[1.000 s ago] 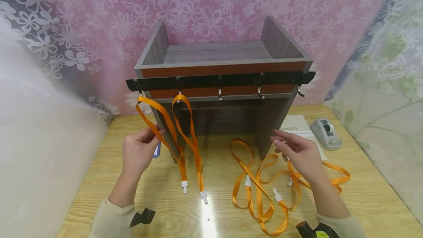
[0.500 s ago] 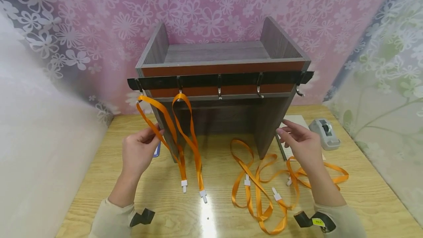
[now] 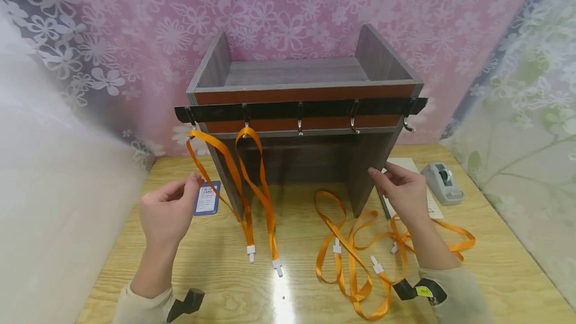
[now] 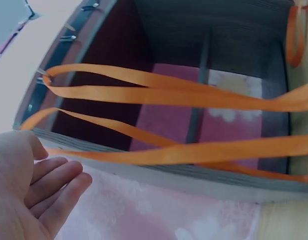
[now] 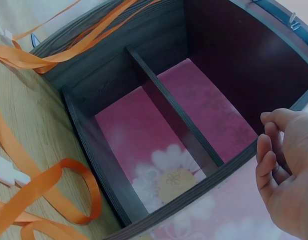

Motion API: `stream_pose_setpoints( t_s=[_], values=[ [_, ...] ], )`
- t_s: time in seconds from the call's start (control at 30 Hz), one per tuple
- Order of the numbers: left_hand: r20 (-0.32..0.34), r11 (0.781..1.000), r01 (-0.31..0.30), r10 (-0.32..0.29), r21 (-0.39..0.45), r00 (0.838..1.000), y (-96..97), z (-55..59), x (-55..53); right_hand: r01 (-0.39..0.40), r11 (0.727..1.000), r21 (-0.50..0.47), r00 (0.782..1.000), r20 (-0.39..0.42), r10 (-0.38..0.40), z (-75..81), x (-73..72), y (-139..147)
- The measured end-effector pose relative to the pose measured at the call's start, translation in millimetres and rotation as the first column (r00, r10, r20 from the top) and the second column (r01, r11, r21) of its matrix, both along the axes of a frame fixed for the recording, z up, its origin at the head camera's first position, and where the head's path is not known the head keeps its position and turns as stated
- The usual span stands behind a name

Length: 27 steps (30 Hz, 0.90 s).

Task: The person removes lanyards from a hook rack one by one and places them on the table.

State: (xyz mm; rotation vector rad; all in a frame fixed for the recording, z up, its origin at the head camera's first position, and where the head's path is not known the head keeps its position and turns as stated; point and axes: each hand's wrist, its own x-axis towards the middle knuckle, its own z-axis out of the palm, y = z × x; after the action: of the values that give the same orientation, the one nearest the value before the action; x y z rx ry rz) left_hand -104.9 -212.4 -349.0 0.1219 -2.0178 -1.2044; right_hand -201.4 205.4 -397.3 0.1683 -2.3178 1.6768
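A grey wood-grain shelf unit (image 3: 292, 71) stands on the table, a black hook rail (image 3: 274, 111) across its front. My left hand (image 3: 168, 209) is just off its left side, thumb close to the fingers and holding nothing. In the left wrist view, those fingers are loosely bent beside an orange lanyard (image 4: 114, 155). That lanyard hangs from the leftmost hook, and a second lanyard (image 3: 265, 204) from the hook beside it. My right hand (image 3: 402, 189) pinches the front edge of the right side panel (image 3: 371, 164), thumb on the inner face, fingers outside.
Several loose orange lanyards (image 3: 357, 291) with white clips lie front right. A blue-framed ID card (image 3: 207, 199) lies behind the left hand. A notepad (image 3: 432, 204) and a grey tape dispenser (image 3: 443, 184) sit at the right. A patterned wall backs the table.
My left hand has come away from the shelf's left panel, moving left and uncovering the ID card. My right hand has moved in from over the notepad to the right panel's edge.
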Motion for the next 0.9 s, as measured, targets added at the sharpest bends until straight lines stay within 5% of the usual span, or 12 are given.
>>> stream_pose_setpoints(
  t_s=[0.2,0.33,0.5,0.9],
  values=[
    [0.014,0.98,0.197,-0.197,0.037,0.98,12.7,8.4,5.3,0.023,1.0,-0.009,1.0,0.009,-0.022,0.2,-1.6,-2.5],
    [0.164,0.957,0.289,-0.285,-0.002,0.944,23.2,7.0,6.5,0.009,1.0,0.0,1.0,0.006,-0.009,9.0,4.4,-5.5],
    [0.333,0.932,0.356,-0.313,-0.074,0.889,35.3,0.1,-2.7,0.008,1.0,-0.001,1.0,0.015,-0.008,-1.1,-0.9,0.9],
    [0.409,0.922,0.387,-0.35,-0.01,0.843,50.7,-9.4,-24.9,-0.003,1.0,0.008,0.999,0.042,0.002,-1.9,-1.2,1.3]
  ],
)
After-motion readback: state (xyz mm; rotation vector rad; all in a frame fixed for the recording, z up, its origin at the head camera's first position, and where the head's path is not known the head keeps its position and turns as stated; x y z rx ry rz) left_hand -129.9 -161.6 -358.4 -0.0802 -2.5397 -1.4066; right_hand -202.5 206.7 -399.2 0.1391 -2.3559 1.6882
